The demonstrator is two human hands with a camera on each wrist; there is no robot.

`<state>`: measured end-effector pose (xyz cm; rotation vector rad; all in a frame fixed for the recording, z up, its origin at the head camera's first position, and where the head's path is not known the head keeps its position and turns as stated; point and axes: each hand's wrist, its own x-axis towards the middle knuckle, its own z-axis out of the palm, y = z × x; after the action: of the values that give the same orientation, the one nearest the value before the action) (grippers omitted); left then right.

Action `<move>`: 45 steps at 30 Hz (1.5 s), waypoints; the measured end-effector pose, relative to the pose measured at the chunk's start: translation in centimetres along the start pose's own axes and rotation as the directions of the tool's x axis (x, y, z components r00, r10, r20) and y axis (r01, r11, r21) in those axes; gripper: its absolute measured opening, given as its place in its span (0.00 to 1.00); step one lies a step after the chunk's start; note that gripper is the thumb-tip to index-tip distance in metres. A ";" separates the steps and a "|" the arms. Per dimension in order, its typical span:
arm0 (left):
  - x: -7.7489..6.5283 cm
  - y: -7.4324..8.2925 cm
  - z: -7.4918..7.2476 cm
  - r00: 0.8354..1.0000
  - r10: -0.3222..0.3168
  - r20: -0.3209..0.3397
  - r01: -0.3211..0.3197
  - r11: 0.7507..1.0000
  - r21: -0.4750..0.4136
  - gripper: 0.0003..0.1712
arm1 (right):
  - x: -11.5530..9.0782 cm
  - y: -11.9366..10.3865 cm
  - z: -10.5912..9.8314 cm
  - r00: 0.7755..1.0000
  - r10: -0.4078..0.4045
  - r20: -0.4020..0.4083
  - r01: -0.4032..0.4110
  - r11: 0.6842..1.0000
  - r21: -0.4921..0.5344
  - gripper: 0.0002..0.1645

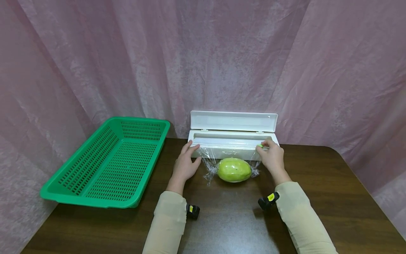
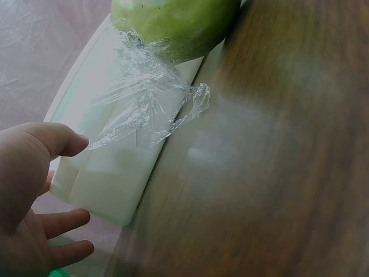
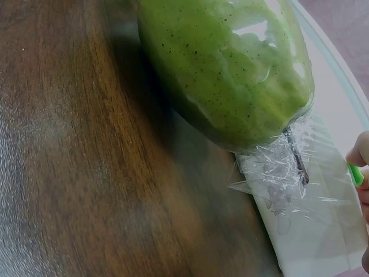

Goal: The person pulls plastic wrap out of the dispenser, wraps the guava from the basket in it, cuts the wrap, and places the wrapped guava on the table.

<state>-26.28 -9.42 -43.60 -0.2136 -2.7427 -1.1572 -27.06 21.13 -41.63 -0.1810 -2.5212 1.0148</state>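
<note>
An oval green fruit (image 1: 234,170), speckled and with a dark stem in the right wrist view, lies wrapped in plastic wrap (image 2: 141,95) in front of the white cling-film dispenser (image 1: 233,154). The film still runs from the fruit up over the dispenser's front edge. At the dispenser's right end, my right hand (image 1: 272,157) pinches the small green slide cutter (image 3: 356,174) between thumb and finger. My left hand (image 1: 185,165) is at the left end, fingers spread and relaxed, its thumb tip right at the edge of the film. Bunched film sticks out on both sides of the fruit.
A green plastic basket (image 1: 137,192) stands to the left on the brown wooden table (image 1: 317,197). The dispenser's lid (image 1: 233,121) is raised at the back, with the film roll (image 1: 222,140) showing below. Pink curtains (image 1: 238,53) hang behind the table.
</note>
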 end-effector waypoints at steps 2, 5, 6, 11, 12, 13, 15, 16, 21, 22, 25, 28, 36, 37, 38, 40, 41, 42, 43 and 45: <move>0.0 0.0 0.0 1.000 0.001 0.000 -0.001 1.000 0.001 0.27 | 0.0 0.0 0.0 1.000 0.006 0.000 -0.006 1.000 0.002 0.14; 0.0 0.0 0.0 1.000 0.005 0.001 -0.005 1.000 0.003 0.27 | 0.0 -0.1 -0.1 1.000 0.018 -0.002 -0.018 1.000 0.002 0.14; 0.0 0.0 0.0 1.000 0.005 0.001 -0.005 1.000 0.002 0.27 | 0.0 -0.1 -0.1 1.000 0.022 -0.001 -0.022 1.000 0.001 0.14; 0.0 0.0 0.0 1.000 0.012 0.002 -0.012 1.000 -0.002 0.27 | 0.0 0.0 -0.2 1.000 0.015 -0.007 -0.015 1.000 -0.016 0.16; 0.0 0.0 0.0 1.000 0.012 0.002 -0.012 1.000 -0.003 0.27 | 0.0 0.1 -0.2 1.000 0.007 -0.004 -0.007 1.000 -0.023 0.16; 0.0 -0.1 0.0 1.000 0.013 0.002 -0.013 1.000 -0.003 0.27 | 0.0 0.2 -0.2 1.000 0.001 0.001 -0.001 0.999 -0.032 0.16; 0.0 -0.1 0.1 1.000 0.011 0.005 -0.011 1.000 -0.001 0.27 | 0.1 0.6 -0.2 1.000 -0.007 0.017 0.007 0.999 -0.042 0.16; 0.0 -0.2 0.2 1.000 0.009 0.004 -0.009 1.000 0.000 0.28 | 0.1 0.8 -0.2 0.999 -0.013 0.031 0.014 0.999 -0.038 0.17; -0.1 -0.4 0.5 1.000 0.009 0.005 -0.009 1.000 0.005 0.28 | 0.2 1.6 -0.6 0.996 -0.031 0.082 0.031 1.000 0.001 0.17; -0.1 -0.4 0.5 1.000 0.010 0.005 -0.010 1.000 0.005 0.28 | 0.2 1.7 -0.7 0.996 -0.037 0.085 0.036 0.999 0.010 0.17; -0.1 -0.4 0.5 1.000 0.012 -0.002 -0.012 1.000 -0.001 0.28 | 0.3 1.8 -1.0 0.995 -0.057 0.080 0.056 0.998 0.009 0.16; 0.0 -0.3 0.4 1.000 0.009 -0.011 -0.009 1.000 -0.003 0.28 | 0.5 1.8 -1.1 0.995 -0.071 0.072 0.070 0.997 0.007 0.15; 0.1 -0.3 0.2 1.000 0.004 -0.004 -0.004 1.000 0.006 0.28 | 0.7 1.9 -1.1 0.995 -0.063 0.072 0.064 0.998 -0.004 0.16; 0.1 -0.3 0.2 1.000 0.007 -0.004 -0.007 1.000 0.006 0.28 | 0.7 1.9 -1.2 0.996 -0.060 0.071 0.061 0.998 -0.007 0.16; 0.1 -0.3 0.2 1.000 0.010 -0.006 -0.010 1.000 0.006 0.28 | 0.7 1.9 -1.2 0.996 -0.057 0.071 0.057 0.998 -0.007 0.16; 0.1 -0.3 0.2 1.000 0.014 -0.007 -0.014 1.000 0.006 0.28 | 0.7 1.9 -1.3 0.997 -0.046 0.070 0.047 0.999 -0.006 0.17; 0.1 -0.3 0.2 1.000 0.014 -0.007 -0.014 1.000 0.007 0.28 | 0.7 1.9 -1.4 0.997 -0.044 0.067 0.044 0.999 -0.004 0.17; 0.1 -0.3 0.2 1.000 0.013 -0.007 -0.013 1.000 0.007 0.28 | 0.7 1.9 -1.4 0.997 -0.041 0.064 0.041 0.999 -0.004 0.16; 0.1 -0.3 0.2 1.000 0.012 -0.007 -0.012 1.000 0.007 0.28 | 0.6 1.9 -1.4 0.997 -0.040 0.061 0.040 0.999 -0.003 0.16; 0.1 -0.3 0.3 1.000 0.013 -0.009 -0.013 1.000 0.006 0.28 | 0.6 1.8 -1.5 0.997 -0.038 0.060 0.038 0.999 -0.002 0.16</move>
<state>-26.47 -9.43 -43.98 -0.2249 -2.7328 -1.1437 -26.98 23.55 -41.67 -0.1048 -2.5700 1.0157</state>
